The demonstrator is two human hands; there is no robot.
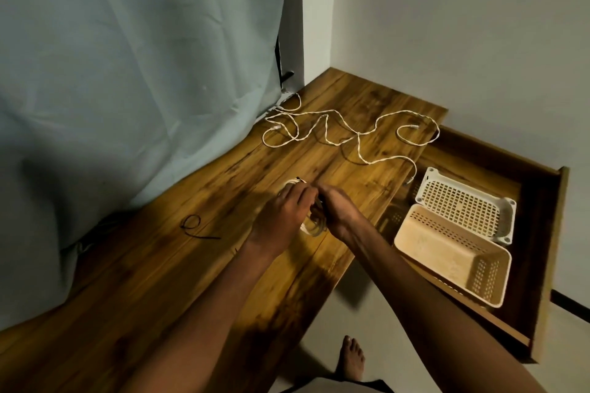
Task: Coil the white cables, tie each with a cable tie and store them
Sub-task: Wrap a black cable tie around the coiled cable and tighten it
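A coiled white cable lies on the wooden table, mostly covered by my two hands. My left hand grips the coil from the left. My right hand pinches a thin black cable tie at the coil; the tie's end sticks out beyond my fingers. A second white cable sprawls loose across the far part of the table, one end hanging over the right edge. Another black cable tie lies curled on the table to the left of my hands.
An open wooden drawer at the right holds a white perforated basket and a beige one. A grey-blue curtain hangs along the table's left side. My bare foot stands on the floor below.
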